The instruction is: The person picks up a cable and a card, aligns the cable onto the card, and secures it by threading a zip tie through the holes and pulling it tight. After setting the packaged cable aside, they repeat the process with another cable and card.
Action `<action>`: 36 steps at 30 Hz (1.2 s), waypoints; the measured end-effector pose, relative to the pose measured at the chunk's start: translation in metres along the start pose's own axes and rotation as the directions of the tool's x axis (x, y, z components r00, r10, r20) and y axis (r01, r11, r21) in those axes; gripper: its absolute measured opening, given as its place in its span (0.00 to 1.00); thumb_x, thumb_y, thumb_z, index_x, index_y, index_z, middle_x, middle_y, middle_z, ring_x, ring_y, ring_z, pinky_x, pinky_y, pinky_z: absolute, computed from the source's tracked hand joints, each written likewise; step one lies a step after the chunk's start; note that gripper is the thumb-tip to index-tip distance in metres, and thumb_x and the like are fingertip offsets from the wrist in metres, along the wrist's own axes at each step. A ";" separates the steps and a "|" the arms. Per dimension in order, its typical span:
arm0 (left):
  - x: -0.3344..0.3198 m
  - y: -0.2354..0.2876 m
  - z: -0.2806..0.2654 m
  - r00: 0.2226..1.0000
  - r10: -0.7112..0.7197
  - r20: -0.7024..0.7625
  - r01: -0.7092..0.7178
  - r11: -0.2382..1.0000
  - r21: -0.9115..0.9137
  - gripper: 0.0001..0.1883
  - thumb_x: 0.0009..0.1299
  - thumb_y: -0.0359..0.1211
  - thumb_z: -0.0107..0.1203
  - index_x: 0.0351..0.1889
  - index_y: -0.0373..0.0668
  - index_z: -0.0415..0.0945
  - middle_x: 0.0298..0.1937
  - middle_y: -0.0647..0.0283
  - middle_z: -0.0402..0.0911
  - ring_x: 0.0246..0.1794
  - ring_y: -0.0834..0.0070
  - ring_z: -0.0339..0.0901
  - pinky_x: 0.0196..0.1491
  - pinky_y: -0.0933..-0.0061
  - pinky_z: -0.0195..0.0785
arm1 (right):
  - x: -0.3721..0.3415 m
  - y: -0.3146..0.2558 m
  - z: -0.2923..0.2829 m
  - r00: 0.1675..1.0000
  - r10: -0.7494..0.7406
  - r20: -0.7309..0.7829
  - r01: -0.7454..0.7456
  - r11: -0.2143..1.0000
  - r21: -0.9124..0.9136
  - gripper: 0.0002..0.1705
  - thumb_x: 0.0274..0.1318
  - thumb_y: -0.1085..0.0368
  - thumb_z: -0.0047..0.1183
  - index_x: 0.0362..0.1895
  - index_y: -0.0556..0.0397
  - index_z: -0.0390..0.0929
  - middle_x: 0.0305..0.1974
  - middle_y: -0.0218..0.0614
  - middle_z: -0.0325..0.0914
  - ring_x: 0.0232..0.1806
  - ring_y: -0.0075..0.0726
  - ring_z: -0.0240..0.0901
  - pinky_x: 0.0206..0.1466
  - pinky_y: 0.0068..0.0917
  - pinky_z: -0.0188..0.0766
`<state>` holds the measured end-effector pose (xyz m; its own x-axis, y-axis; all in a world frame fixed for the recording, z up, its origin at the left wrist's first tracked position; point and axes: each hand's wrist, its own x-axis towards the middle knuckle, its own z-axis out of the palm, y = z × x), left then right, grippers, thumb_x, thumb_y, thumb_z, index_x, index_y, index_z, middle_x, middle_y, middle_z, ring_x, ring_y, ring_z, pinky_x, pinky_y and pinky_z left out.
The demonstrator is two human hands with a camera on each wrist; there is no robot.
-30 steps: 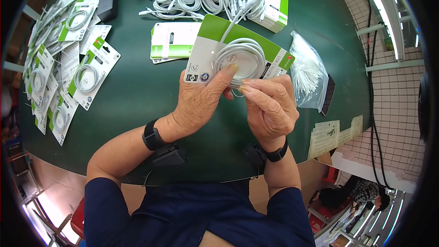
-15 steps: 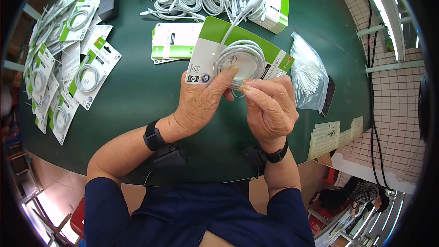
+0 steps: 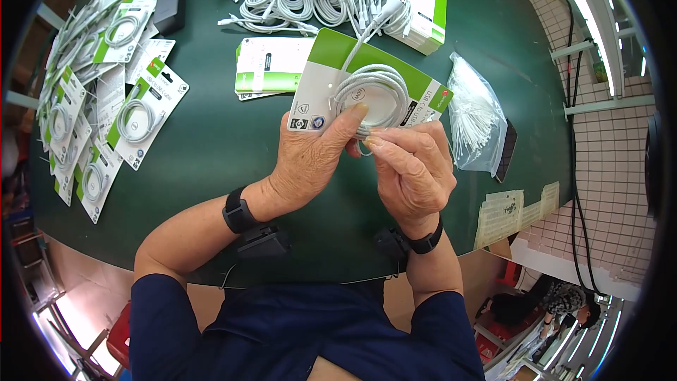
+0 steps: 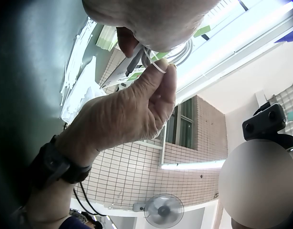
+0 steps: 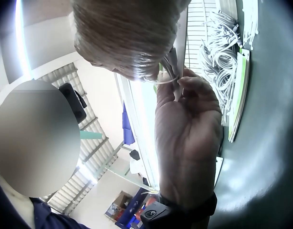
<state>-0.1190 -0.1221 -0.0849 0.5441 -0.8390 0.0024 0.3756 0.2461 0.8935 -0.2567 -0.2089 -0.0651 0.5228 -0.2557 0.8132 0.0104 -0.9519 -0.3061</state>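
My left hand [image 3: 310, 152] holds a green-and-white packaging card [image 3: 317, 88], its thumb pressed onto a coiled white USB-C cable [image 3: 398, 88] lying on the card's face. One connector end of the cable sticks up past the card's top edge. At the coil's lower side, my right hand [image 3: 416, 169] pinches a thin white cable tie [image 4: 158, 67] between thumb and fingertip. In the right wrist view the tie makes a small loop at the cable, close to the left hand's fingers [image 5: 172, 112]. The left fingers behind the card are mostly hidden in the head view.
Carded cables [image 3: 137, 116] lie heaped at the left beside a dark box [image 3: 169, 5]. Loose coiled cables [image 3: 278, 0] sit at the back, near a card stack [image 3: 427, 10] and flat cards [image 3: 264, 63]. A bag of cable ties [image 3: 472, 113] overlaps a dark phone-like slab [image 3: 506, 152].
My right hand has shifted slightly left and toward me, still pinching. The left hand keeps its hold on the card and cable.
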 end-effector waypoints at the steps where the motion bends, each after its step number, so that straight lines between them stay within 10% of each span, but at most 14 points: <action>1: 0.000 0.000 0.000 1.000 0.000 0.000 0.000 1.000 0.000 0.13 0.76 0.34 0.66 0.51 0.35 0.82 0.36 0.65 0.86 0.26 0.82 0.80 0.30 0.78 0.74 | 0.000 0.000 0.000 1.000 0.002 -0.002 -0.002 1.000 -0.001 0.16 0.51 0.78 0.73 0.43 0.50 0.88 0.39 0.37 0.89 0.34 0.39 0.78 0.37 0.30 0.74; 36: -0.002 -0.007 -0.007 0.997 0.012 0.078 -0.016 0.999 0.043 0.08 0.78 0.31 0.63 0.49 0.37 0.84 0.34 0.68 0.85 0.28 0.84 0.79 0.30 0.80 0.71 | 0.018 -0.004 -0.008 0.972 0.162 0.171 -0.170 0.985 0.031 0.10 0.49 0.77 0.69 0.37 0.54 0.86 0.38 0.35 0.85 0.33 0.41 0.84 0.34 0.33 0.80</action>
<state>-0.1174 -0.1189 -0.0939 0.4882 -0.8714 0.0485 0.3348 0.2384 0.9116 -0.2536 -0.2110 -0.0453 0.6554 -0.3740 0.6561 -0.0518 -0.8890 -0.4550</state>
